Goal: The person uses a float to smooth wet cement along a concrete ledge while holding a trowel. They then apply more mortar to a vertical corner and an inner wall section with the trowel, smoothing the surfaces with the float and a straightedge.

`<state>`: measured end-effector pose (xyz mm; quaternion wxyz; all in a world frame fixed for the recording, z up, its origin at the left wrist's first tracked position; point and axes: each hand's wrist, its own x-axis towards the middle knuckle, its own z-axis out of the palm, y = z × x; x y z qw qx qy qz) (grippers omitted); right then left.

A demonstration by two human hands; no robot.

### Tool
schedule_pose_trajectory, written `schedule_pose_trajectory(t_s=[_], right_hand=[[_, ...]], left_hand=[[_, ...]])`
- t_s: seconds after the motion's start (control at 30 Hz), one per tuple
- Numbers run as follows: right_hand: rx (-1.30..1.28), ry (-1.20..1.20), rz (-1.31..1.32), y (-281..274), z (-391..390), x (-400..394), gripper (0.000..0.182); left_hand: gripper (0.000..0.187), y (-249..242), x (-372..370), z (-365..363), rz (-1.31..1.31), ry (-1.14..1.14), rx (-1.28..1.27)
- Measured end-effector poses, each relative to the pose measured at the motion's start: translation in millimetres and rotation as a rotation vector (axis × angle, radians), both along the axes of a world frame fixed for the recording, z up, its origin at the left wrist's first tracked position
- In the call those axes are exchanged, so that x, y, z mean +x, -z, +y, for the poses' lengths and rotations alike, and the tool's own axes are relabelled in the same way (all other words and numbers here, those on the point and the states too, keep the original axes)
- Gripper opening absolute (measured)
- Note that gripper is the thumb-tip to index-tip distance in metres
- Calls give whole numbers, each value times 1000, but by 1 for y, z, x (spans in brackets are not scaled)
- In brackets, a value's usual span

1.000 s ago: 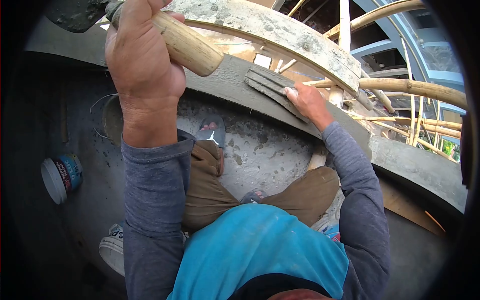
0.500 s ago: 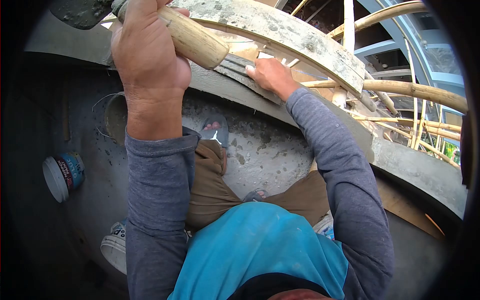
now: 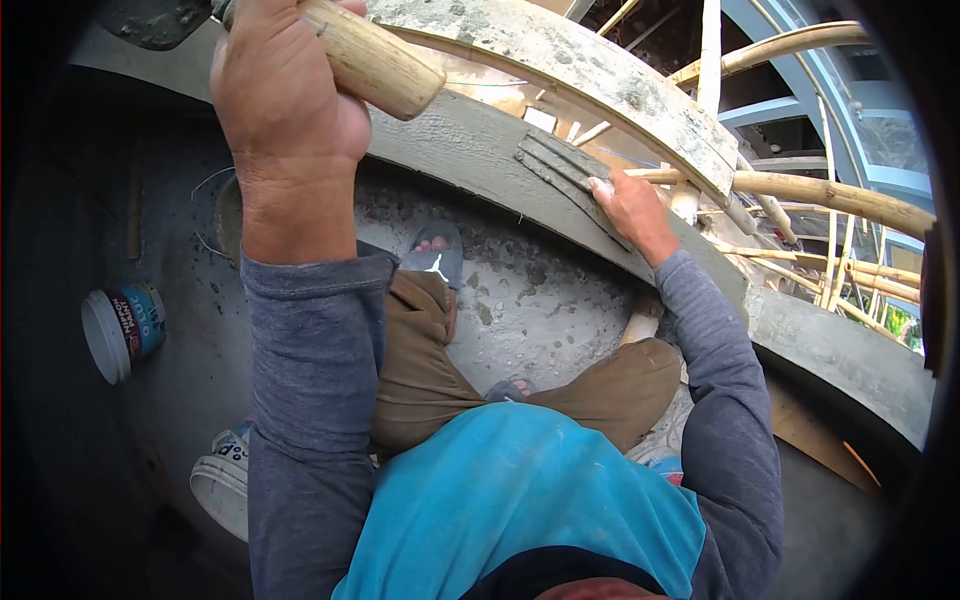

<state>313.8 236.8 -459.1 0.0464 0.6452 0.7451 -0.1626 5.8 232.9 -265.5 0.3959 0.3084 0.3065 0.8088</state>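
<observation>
My left hand [image 3: 285,105] is wrapped around the wooden handle of a trowel [image 3: 375,58], raised at the upper left. The trowel's dark, mortar-coated blade is partly cut off by the frame edge. Farther right, my right hand [image 3: 638,208] grips a long, grey plastering float [image 3: 565,172] with ridges along its back. It lies flat against the top of a cement-covered ledge [image 3: 455,140]. The wet cement to the left of the float looks smooth, with faint streaks.
A curved, mortar-spattered board [image 3: 570,70] runs beyond the ledge, with bamboo poles [image 3: 830,195] behind it. On the left are a paint bucket [image 3: 125,330] lying on its side and another bucket [image 3: 222,485]. My sandalled foot [image 3: 435,255] rests on the mortar-specked floor [image 3: 540,310].
My right hand has slid the float to the right and toward me along the ledge, uncovering more smoothed cement. My left hand, still holding the trowel, has shifted slightly left and up.
</observation>
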Motion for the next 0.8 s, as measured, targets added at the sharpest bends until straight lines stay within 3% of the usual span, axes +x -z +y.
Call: schedule_pose_trajectory(t_s=[0.07, 0.4, 0.43, 0.47, 0.53, 0.57, 0.63, 0.8], right_hand=[[13, -33, 12, 3, 8, -18, 46], [-52, -191, 121, -9, 75, -171, 44], [-57, -195, 124, -10, 78, -180, 44], [-58, -196, 142, -12, 82, -186, 44], [-53, -194, 161, -13, 83, -186, 44], [-56, -197, 147, -12, 82, -182, 44], [-55, -208, 132, -13, 80, -173, 44], [-114, -106, 36, -13, 55, -108, 43]], left_hand=[[20, 0, -34, 16, -16, -115, -265], [16, -1, -52, 17, -65, -265, -303], [11, 7, -34, 7, 32, -205, 37], [11, 27, -59, 13, 34, -205, 34], [11, 61, -129, 37, -548, 328, 44], [11, 46, -104, 32, -548, 331, 44], [10, 1, -30, 15, -37, -345, -145], [11, -10, -19, 8, -63, -357, -190]])
